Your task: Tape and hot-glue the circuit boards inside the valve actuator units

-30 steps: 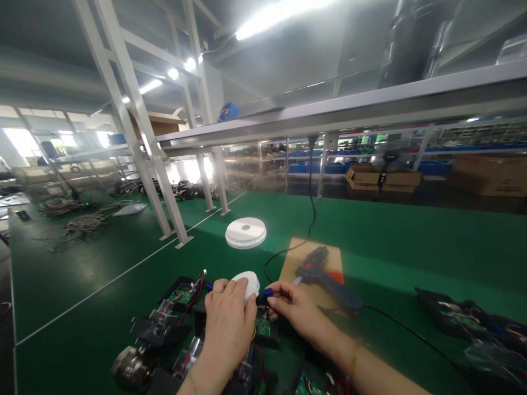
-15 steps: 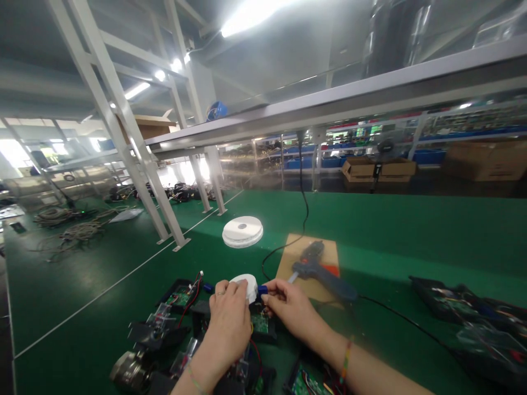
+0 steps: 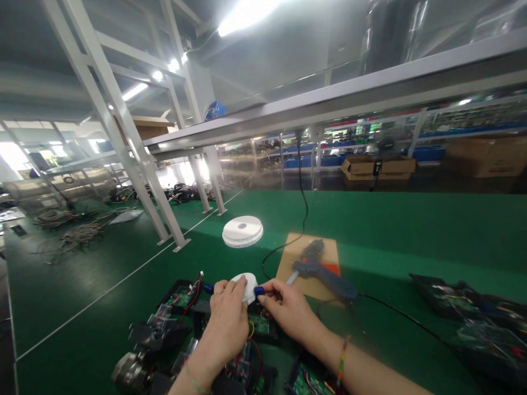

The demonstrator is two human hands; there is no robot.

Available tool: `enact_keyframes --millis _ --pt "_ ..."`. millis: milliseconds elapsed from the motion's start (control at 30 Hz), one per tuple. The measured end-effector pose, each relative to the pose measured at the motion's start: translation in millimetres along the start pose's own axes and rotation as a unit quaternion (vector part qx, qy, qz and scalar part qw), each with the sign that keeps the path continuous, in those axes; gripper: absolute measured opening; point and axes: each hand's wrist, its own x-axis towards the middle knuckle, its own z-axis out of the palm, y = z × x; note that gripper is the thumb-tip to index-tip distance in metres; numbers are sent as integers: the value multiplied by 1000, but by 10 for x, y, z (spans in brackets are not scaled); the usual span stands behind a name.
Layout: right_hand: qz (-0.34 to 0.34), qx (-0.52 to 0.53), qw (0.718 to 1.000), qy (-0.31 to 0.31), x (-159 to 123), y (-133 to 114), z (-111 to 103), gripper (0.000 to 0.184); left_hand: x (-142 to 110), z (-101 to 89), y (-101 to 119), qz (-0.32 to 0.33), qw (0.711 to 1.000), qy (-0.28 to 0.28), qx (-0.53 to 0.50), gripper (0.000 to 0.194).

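Observation:
My left hand point(image 3: 228, 312) is closed over a small white roll point(image 3: 246, 282), fingers on its top and near side. It looks like tape, though its kind cannot be made out. My right hand point(image 3: 288, 307) pinches a small dark-blue block point(image 3: 259, 291) against the right edge of that roll. Under both hands lie black housings with green circuit boards point(image 3: 260, 325) and thin red and yellow wires. Another dark-blue piece point(image 3: 208, 288) shows just left of my left fingers. Beyond the hands sits a stack of larger white rolls point(image 3: 242, 231).
A glue gun point(image 3: 325, 277) rests on a tan board point(image 3: 296, 249) to the right, its black cord trailing right. More black housings point(image 3: 473, 312) lie at the far right. A metal-ended part point(image 3: 129, 370) is at lower left. Shelf posts point(image 3: 144, 170) rise from the green table.
My right hand has shifted slightly left, and the blue block now sits closer against the white roll. My left hand stays on the roll.

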Motion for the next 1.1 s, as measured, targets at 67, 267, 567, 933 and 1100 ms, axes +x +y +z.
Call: enact_keyframes --millis 67,267,567,933,1100 --pt "3 -10 1000 1 -4 -11 2 28 -5 9 3 -1 1000 0 1 60" --pt "-38 -119 992 29 -11 -42 10 27 -27 -55 33 2 1000 -4 4 61" --pt "-40 -127 990 37 4 5 17 26 62 -154 64 27 996 27 86 62" --pt "26 -5 998 61 27 28 -21 24 -72 39 238 29 997 57 47 56" --pt "83 94 991 39 43 -118 7 24 -83 218 77 119 970 203 65 51"
